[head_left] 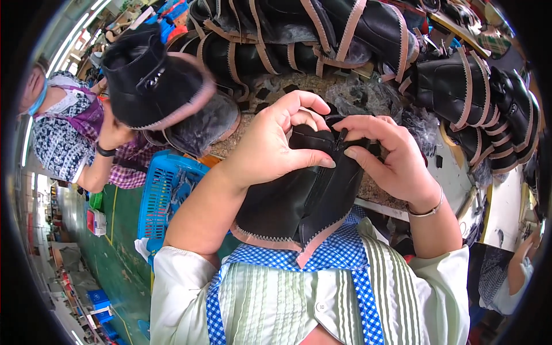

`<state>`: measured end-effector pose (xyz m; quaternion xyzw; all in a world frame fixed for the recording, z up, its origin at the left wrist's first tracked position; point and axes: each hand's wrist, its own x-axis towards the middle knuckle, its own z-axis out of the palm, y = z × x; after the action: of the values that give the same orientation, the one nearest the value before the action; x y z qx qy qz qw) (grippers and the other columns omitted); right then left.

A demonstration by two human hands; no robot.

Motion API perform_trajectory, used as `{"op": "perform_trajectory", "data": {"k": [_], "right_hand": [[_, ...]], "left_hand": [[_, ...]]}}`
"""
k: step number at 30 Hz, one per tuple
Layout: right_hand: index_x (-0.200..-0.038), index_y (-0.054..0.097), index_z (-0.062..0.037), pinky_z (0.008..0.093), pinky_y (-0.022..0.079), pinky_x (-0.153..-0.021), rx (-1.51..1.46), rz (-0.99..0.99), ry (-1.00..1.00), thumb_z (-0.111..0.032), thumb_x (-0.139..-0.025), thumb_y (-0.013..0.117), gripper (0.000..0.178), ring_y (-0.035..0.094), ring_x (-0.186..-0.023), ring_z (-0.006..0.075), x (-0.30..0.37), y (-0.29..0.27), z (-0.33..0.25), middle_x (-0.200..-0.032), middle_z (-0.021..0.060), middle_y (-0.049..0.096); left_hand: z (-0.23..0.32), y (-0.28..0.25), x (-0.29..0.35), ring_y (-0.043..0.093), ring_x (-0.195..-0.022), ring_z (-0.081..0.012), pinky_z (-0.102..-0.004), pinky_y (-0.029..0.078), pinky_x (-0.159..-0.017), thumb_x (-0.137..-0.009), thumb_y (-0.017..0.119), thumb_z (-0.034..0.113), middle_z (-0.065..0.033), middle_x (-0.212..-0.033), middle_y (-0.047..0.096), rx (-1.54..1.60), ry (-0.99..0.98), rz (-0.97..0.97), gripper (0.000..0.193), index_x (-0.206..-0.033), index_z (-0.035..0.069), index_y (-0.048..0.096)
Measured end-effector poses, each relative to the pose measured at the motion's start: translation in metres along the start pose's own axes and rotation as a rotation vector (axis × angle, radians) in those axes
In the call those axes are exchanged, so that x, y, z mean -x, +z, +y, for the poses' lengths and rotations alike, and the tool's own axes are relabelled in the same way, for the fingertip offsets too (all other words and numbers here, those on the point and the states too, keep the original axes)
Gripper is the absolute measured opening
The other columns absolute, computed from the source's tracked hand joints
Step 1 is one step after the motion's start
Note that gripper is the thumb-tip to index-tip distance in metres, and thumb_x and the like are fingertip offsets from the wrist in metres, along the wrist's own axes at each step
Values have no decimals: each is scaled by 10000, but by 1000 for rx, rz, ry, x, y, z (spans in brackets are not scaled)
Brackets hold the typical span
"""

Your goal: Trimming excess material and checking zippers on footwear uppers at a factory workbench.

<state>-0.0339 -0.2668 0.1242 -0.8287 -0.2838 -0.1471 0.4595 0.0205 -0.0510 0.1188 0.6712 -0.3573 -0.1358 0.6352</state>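
A black boot upper [276,210] with a pinkish zigzag-stitched lower edge hangs in front of my chest. A dark zipper [315,192] runs down its middle. My left hand [287,138] grips the top edge, thumb on the outside and fingers curled over the rim. At the zipper's upper end, my right hand [382,146] pinches the material between thumb and index finger. Whether it holds the zipper pull or the leather beside it is hard to make out.
Rows of black boot uppers [276,57] lie along the far bench, with more stacked uppers [460,92] at the right. At left, a co-worker's hand [115,129] holds another upper [152,86]. A blue plastic basket [154,201] stands by my left arm.
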Motion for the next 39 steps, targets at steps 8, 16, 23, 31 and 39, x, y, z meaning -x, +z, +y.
{"op": "perform_trajectory", "data": {"k": [8,16,23,31,39], "right_hand": [[-1077,612,-33,324,477,-771,-40,15,-93,42,-741,632,345,643,-803,259,-6,0,18,-880,82,669],[-1055,574,-4,297,471,-847,-21,359,11,63,-764,681,317,630,-940,245,-3,0,30,-1000,108,667],[-1175,474,4,221,426,-881,-290,305,36,104,-843,595,367,586,-960,103,-36,-20,21,-975,41,656],[-1267,417,45,271,369,-964,-208,-19,-29,96,-828,580,471,569,-940,114,-60,-35,-3,-942,64,648],[-1263,436,58,261,412,-900,19,-69,-15,104,-804,607,491,561,-892,114,-68,-27,-29,-957,79,658]], "left_hand": [[-11,-4,-14,562,-897,-80,-251,436,-882,-631,811,-58,-40,-954,602,47,-58,-10,690,-1209,23,443],[0,-13,1,378,-1300,-374,-438,302,-1085,-525,918,318,-252,-1397,346,-604,86,95,1213,-1441,-31,203],[6,4,19,388,-1258,-438,-483,297,-1045,-509,872,374,-273,-1387,360,-1013,72,36,1208,-1430,-53,218],[23,-52,-4,466,-1260,-297,-402,337,-1063,-779,760,298,-164,-1343,501,-456,406,143,673,-1322,9,486],[-15,-54,-39,505,-1138,-281,-435,378,-1000,-830,679,71,-90,-1045,586,158,370,-139,127,-950,32,685]]}}
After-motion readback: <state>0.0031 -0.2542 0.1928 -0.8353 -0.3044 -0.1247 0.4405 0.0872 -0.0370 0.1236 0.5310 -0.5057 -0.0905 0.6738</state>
